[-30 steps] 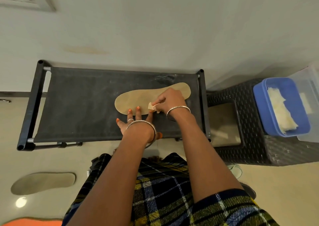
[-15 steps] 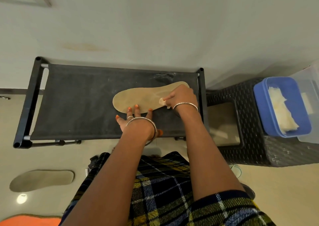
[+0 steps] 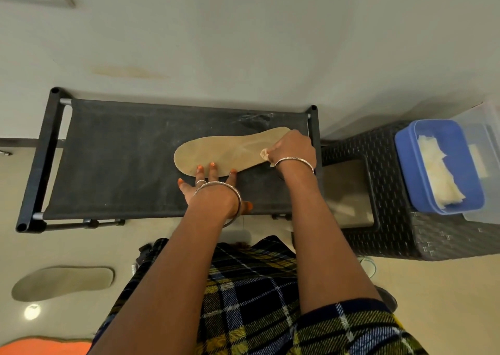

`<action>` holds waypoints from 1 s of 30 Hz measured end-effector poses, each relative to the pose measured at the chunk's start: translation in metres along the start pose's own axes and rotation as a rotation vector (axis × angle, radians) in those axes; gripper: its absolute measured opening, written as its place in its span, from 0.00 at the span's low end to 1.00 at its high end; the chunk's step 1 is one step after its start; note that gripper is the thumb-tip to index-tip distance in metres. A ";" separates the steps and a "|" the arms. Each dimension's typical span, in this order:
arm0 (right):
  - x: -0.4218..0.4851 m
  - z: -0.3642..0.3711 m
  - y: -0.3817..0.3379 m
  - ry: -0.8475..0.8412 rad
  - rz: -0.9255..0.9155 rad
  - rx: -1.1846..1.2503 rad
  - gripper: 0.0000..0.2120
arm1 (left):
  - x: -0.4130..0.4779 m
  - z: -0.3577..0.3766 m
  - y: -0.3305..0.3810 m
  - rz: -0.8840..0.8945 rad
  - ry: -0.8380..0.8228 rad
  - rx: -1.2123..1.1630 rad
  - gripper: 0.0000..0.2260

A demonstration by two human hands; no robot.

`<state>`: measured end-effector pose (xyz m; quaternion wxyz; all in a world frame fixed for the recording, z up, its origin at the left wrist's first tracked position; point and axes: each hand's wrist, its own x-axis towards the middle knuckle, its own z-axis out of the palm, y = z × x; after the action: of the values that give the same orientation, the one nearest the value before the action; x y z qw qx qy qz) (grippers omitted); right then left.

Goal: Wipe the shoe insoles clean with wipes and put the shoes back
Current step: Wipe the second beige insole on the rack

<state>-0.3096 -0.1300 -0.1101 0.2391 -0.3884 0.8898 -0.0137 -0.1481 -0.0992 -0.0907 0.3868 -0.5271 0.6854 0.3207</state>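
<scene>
- The tan insole [image 3: 230,151] lies flat on the black rack shelf [image 3: 108,165], right of its middle.
- The right hand [image 3: 293,148], fingers curled, holds a crumpled wipe [image 3: 264,154] against the insole's right end.
- The left hand [image 3: 208,189], fingers straight, presses the insole's near edge.
- A second insole [image 3: 62,283] lies on the floor, well apart.

Inspection finding: no text, label, brand, number or sign can be read. Surfaces checked: insole [image 3: 230,151], wipe [image 3: 264,154], rack [image 3: 121,159], tub [image 3: 403,162]. None bears a legible marking.
</scene>
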 end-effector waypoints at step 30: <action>-0.006 0.017 -0.013 -0.212 -0.363 0.148 0.10 | -0.002 -0.004 0.001 -0.002 0.004 -0.023 0.41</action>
<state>-0.2892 -0.1320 -0.1201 0.3526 -0.5229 0.7718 -0.0810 -0.1493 -0.1014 -0.0873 0.3798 -0.5328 0.6818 0.3271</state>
